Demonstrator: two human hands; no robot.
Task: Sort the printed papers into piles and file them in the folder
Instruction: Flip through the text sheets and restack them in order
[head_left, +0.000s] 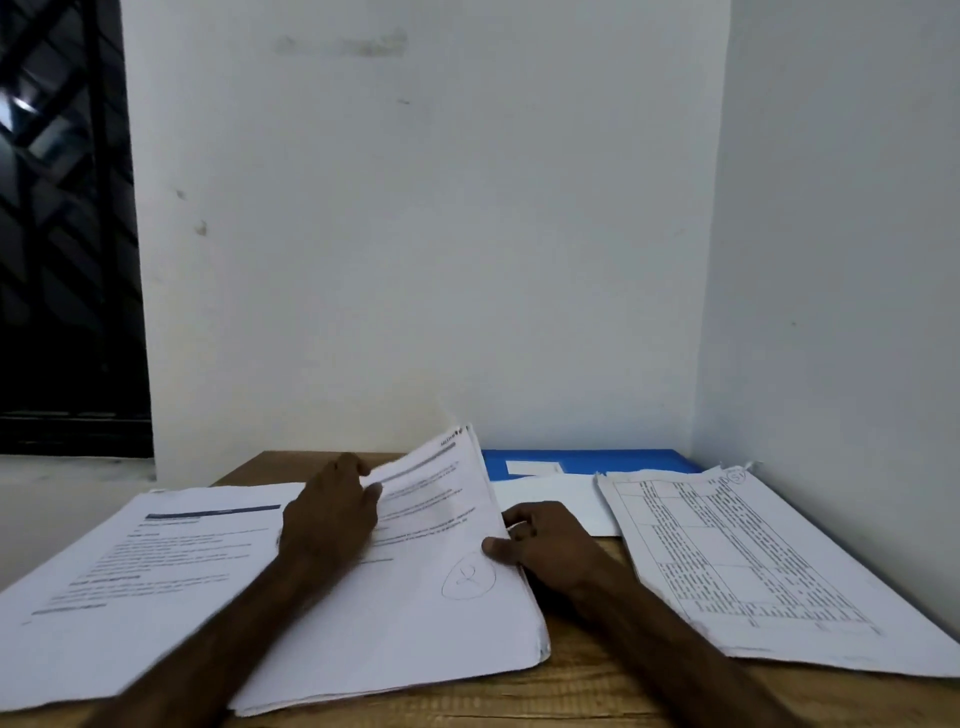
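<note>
A thick middle stack of printed papers (415, 613) lies on the wooden table (597, 675), its far end lifted off the table. My left hand (327, 514) pinches the lifted sheets at their left edge. My right hand (540, 545) grips the stack's right edge, thumb on top beside a pen-drawn circle. A left pile (135, 582) with a blue heading bar lies flat. A right pile (743, 561) with printed tables lies flat beside the wall. The blue folder (597, 460) rests at the table's back, partly under a white sheet (561, 501).
White walls close the table in at the back and right. A dark grilled window (62, 234) is at the far left, with a pale ledge (52, 499) below it. The table's front edge runs along the bottom of the view.
</note>
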